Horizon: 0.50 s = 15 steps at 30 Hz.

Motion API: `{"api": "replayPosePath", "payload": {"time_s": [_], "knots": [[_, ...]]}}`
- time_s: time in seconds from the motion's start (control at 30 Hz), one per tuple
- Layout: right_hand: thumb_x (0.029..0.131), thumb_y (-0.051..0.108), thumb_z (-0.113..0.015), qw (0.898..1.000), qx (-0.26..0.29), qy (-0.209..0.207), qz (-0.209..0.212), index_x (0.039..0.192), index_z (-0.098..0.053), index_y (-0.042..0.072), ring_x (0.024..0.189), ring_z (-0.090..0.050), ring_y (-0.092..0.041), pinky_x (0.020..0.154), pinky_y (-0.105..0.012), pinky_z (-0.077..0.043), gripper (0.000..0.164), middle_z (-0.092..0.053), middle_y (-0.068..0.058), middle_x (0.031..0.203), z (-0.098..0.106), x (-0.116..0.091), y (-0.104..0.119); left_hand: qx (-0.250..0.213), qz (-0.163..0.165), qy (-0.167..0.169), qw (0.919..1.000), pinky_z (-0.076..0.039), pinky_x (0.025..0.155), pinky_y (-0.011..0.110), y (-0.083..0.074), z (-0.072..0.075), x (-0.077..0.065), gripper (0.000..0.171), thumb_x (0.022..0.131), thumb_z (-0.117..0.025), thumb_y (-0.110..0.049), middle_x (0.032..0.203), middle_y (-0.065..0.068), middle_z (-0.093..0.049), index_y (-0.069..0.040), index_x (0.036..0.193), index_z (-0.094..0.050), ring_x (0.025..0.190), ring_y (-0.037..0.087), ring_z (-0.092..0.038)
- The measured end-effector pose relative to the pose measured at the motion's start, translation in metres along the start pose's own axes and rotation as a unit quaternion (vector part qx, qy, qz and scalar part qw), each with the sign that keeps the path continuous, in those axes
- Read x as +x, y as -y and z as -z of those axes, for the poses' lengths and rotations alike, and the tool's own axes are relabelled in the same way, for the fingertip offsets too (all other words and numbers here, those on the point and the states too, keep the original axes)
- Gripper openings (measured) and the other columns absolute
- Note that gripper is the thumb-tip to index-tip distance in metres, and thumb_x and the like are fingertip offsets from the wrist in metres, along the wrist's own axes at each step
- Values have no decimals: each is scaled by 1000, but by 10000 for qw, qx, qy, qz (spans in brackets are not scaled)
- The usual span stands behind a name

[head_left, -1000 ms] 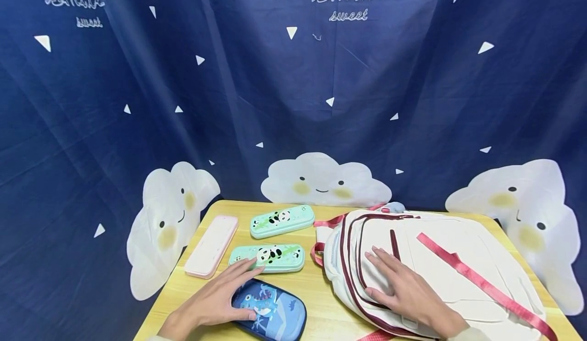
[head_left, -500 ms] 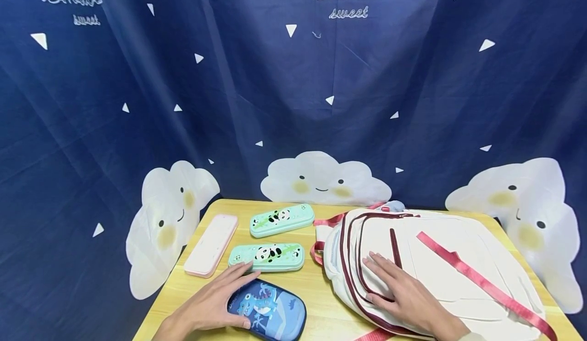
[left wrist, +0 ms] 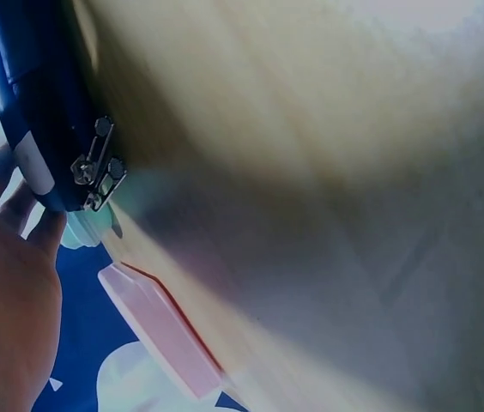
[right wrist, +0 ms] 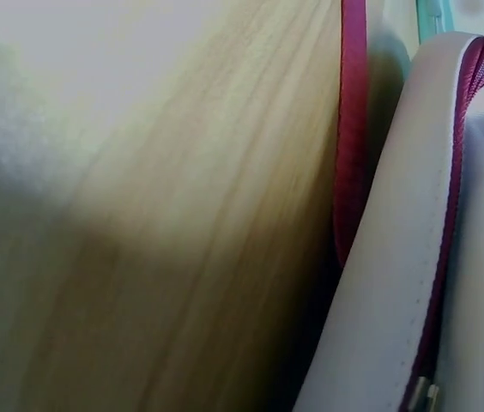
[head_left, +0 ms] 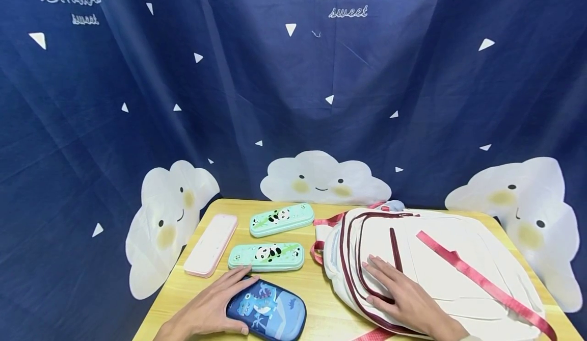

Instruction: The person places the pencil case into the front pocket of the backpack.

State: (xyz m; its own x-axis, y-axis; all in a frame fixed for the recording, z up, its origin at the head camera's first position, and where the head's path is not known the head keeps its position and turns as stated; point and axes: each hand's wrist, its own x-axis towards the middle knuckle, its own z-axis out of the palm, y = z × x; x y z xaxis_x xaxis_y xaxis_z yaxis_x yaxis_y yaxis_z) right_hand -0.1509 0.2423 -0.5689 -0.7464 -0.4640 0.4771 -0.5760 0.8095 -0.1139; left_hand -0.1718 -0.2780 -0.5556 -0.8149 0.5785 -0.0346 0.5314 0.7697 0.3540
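A dark blue pencil case (head_left: pixel 275 310) with a dinosaur print lies near the table's front. My left hand (head_left: pixel 213 303) is at its left end, thumb on the near side and fingers along the far side. In the left wrist view, relaxed fingers touch the end of the blue case (left wrist: pixel 32 94), where metal zipper pulls (left wrist: pixel 99 167) show. On the right lies a white backpack (head_left: pixel 449 264) with dark red zippers. My right hand (head_left: pixel 405 300) rests on its front pocket, fingers straight; the right wrist view shows only a sliver of that hand.
Two mint panda pencil cases (head_left: pixel 282 220) lie behind the blue one, the nearer panda case (head_left: pixel 286 259) close to my left fingertips. A pale pink case (head_left: pixel 212 244) lies at the far left. Red straps (head_left: pixel 486 285) cross the backpack. A dark blue curtain (head_left: pixel 293 101) hangs behind.
My left hand has drawn back slightly left along the blue case, exposing more of its left end. The right hand has shifted a little lower on the backpack's pocket.
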Motion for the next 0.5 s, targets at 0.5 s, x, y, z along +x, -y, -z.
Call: {"api": "replayPosePath", "payload": {"time_s": [0.5], "knots": [[93, 42, -86, 9998, 180, -17, -9, 154, -64, 29, 140, -65, -22, 107, -21, -50, 67, -64, 0, 157, -4, -5, -1, 82, 3, 45, 10000, -48, 117, 65, 0, -8, -3, 99, 81, -66, -92, 177, -5, -38, -50, 166, -37, 160, 35, -41]]}}
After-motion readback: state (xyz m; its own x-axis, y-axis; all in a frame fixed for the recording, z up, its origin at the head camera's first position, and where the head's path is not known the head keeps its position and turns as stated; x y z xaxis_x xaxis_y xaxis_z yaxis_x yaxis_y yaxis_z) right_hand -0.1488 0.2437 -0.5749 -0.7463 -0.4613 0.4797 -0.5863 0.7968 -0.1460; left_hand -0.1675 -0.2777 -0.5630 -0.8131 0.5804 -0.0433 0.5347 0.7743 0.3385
